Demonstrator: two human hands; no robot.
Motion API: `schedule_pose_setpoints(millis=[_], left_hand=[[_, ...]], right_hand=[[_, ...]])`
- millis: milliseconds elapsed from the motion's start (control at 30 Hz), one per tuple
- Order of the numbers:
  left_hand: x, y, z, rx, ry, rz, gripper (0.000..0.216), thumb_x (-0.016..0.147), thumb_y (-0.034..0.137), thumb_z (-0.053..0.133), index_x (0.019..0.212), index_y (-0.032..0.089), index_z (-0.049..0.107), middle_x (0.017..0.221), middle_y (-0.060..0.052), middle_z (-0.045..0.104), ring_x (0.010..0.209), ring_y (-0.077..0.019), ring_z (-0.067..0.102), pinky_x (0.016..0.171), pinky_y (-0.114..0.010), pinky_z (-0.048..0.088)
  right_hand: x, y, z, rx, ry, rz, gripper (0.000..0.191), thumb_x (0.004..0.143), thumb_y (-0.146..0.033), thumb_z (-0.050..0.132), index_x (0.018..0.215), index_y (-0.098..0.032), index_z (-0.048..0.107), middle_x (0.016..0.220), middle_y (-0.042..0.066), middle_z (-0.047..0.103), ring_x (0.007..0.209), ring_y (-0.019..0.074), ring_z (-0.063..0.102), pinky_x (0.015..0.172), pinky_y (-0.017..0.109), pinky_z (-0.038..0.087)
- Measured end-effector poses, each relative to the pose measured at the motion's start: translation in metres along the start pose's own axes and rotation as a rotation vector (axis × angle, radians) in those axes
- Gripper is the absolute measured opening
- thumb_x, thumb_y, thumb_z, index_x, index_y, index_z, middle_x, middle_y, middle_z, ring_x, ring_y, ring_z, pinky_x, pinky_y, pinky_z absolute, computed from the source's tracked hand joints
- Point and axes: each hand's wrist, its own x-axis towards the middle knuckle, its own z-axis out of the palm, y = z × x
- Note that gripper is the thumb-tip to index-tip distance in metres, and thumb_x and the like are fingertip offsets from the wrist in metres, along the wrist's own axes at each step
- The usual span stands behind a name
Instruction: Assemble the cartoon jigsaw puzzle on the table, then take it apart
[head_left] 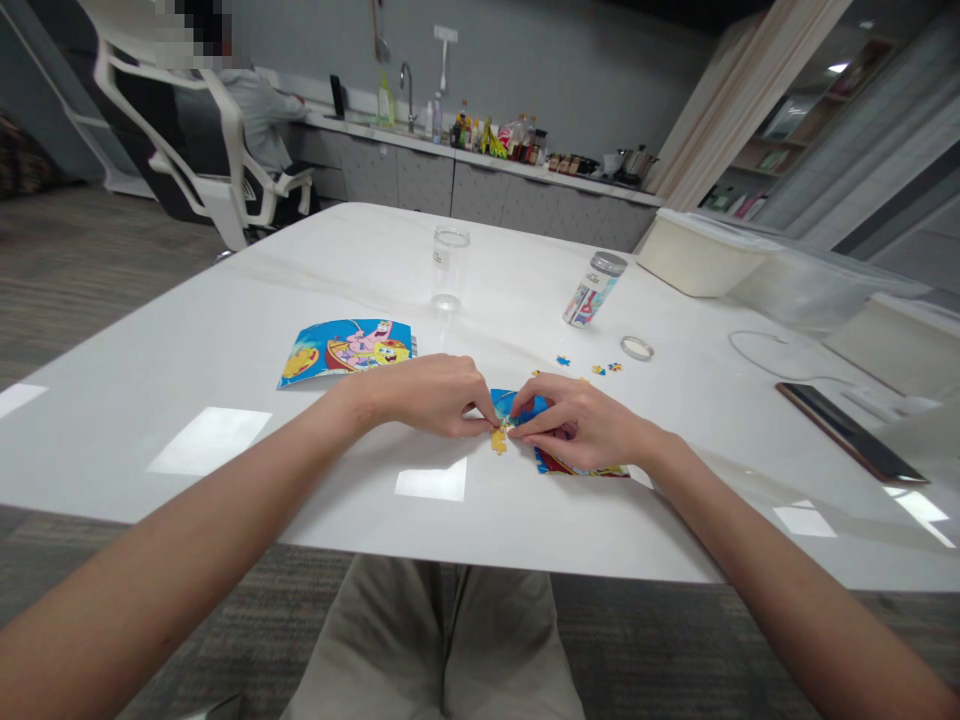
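Observed at the near edge of the table [225, 330], about midway along it: the left hand [435, 395] and the right hand [589, 425] meet fingertip to fingertip over a small yellow piece [499, 441]. The left grip is closed to a fine pinch, thumb and forefinger touching the piece. The right grip is pinched equally tight against its other side, with the palm lying over the assembled section [581, 466], which sits flat on the table. Whether the piece is lifted or pressed down cannot be told

Judgement on handling: the piece is thin card, very light, stiff enough to push but easily bent at its tabs. It is best taken by its edges with fingertips only. It is likely to slide on the glossy table

Also noted: a printed picture [346, 350] left of the hands. Loose pieces [604, 369] and a ring [637, 348] lie further in. A clear jar [450, 265] stands upright and a capped jar [592, 290] tilts toward the far edge. A phone [851, 432] lies near the right edge
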Motion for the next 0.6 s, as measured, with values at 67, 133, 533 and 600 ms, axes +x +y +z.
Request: schedule_pose_setpoints(millis=[67, 133, 533, 600], left_hand=[[-0.0001, -0.0008, 0.0004, -0.004, 0.001, 0.002, 0.027, 0.085, 0.024, 0.056, 0.101, 0.033, 0.077, 0.063, 0.000, 0.067, 0.049, -0.0092, 0.043, 0.052, -0.022, 0.030], [-0.0001, -0.0018, 0.0009, -0.006, -0.003, 0.003, 0.027, 0.085, 0.025, 0.056, 0.101, 0.033, 0.077, 0.065, -0.001, 0.069, 0.050, -0.0095, 0.044, 0.052, -0.023, 0.030], [-0.0002, -0.0021, 0.0022, 0.008, -0.004, 0.015, 0.028, 0.085, 0.023, 0.054, 0.098, 0.033, 0.077, 0.058, 0.001, 0.064, 0.048, -0.0097, 0.042, 0.053, -0.024, 0.028], [-0.0001, -0.0014, 0.0015, 0.005, -0.004, 0.011, 0.028, 0.086, 0.024, 0.054, 0.100, 0.033, 0.077, 0.060, 0.001, 0.065, 0.049, -0.0098, 0.042, 0.053, -0.024, 0.028]], right_hand=[[0.0003, -0.0008, 0.0001, -0.004, -0.003, -0.013, 0.022, 0.089, -0.022, 0.057, 0.097, -0.024, 0.077, 0.102, 0.009, 0.068, 0.087, 0.0181, 0.060, 0.081, 0.035, 0.049], [0.0004, -0.0019, 0.0005, -0.013, -0.003, -0.019, 0.023, 0.089, -0.020, 0.056, 0.097, -0.025, 0.076, 0.101, 0.008, 0.069, 0.085, 0.0179, 0.061, 0.079, 0.035, 0.049], [-0.0025, -0.0045, -0.0021, -0.102, 0.016, 0.000, 0.026, 0.090, -0.022, 0.051, 0.095, -0.022, 0.077, 0.080, 0.007, 0.061, 0.070, 0.0157, 0.052, 0.066, 0.031, 0.043], [-0.0024, -0.0040, -0.0016, -0.109, -0.022, -0.001, 0.027, 0.091, -0.023, 0.051, 0.093, -0.021, 0.077, 0.080, 0.007, 0.061, 0.069, 0.0153, 0.052, 0.066, 0.030, 0.042]])
